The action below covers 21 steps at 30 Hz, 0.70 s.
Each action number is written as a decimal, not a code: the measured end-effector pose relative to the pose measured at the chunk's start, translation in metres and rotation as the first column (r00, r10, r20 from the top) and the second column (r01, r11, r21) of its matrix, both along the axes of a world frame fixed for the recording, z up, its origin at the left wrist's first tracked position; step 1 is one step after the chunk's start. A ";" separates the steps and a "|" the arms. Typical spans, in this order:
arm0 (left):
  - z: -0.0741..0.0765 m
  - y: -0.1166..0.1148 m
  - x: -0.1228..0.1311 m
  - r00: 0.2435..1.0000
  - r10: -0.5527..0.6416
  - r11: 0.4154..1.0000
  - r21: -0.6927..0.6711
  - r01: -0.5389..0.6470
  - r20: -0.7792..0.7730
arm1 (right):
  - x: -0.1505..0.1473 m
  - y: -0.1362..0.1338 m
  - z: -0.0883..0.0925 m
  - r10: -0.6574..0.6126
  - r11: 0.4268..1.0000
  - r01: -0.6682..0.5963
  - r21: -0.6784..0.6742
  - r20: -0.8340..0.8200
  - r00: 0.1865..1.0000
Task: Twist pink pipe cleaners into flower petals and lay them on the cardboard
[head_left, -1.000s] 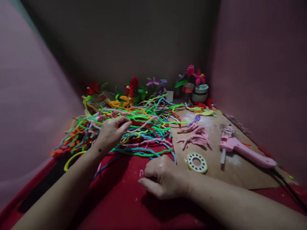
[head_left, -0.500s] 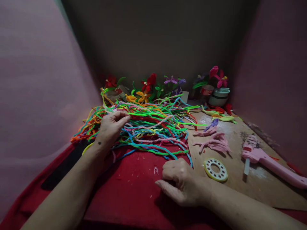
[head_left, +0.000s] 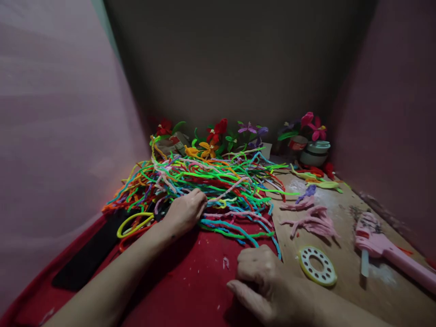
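Green, blue, pink and orange fuzzy stems (head_left: 211, 181), red cloth (head_left: 184, 281), pink glue gun (head_left: 384, 248)

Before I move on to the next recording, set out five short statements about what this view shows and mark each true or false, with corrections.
1. The left hand is at the near edge of the pile of pipe cleaners. True.
2. The right hand grips the pink glue gun. False: the hand is apart from it, to its left.
3. The pink glue gun lies on the brown board. True.
4. The white and yellow ring has one single hole. False: small holes circle a larger central one.
5. Several flowers stand behind the pile of pipe cleaners. True.
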State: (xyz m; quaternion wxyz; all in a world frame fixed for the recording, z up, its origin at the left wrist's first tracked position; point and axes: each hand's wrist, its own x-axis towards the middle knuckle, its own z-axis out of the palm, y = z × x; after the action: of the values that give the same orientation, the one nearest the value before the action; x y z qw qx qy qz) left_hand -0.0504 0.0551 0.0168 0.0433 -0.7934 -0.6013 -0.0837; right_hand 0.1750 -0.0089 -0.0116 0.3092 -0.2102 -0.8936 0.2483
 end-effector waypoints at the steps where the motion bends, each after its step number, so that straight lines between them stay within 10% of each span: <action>1: 0.000 -0.001 0.000 1.000 0.011 1.000 -0.003 -0.011 -0.010 | 0.000 0.000 0.000 0.002 1.000 -0.002 0.001 -0.007 1.000; 9: -0.004 -0.002 -0.002 0.990 -0.061 0.998 -0.007 0.062 0.130 | 0.000 0.000 -0.001 -0.023 0.999 0.024 0.024 -0.046 0.999; 14: 0.016 0.001 0.002 0.961 -0.140 0.968 0.237 0.082 0.239 | 0.000 0.000 -0.001 -0.031 0.999 0.032 0.032 -0.028 0.999; 21: 0.053 0.050 0.008 0.974 0.079 0.943 0.333 -0.005 -0.211 | 0.001 0.001 0.002 -0.018 0.999 0.018 0.033 0.005 1.000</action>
State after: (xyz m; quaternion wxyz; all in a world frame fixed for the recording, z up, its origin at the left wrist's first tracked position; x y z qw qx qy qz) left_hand -0.0421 0.1052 0.0699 0.2438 -0.7663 -0.5870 -0.0935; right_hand 0.1757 -0.0075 -0.0092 0.3124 -0.2139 -0.8966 0.2298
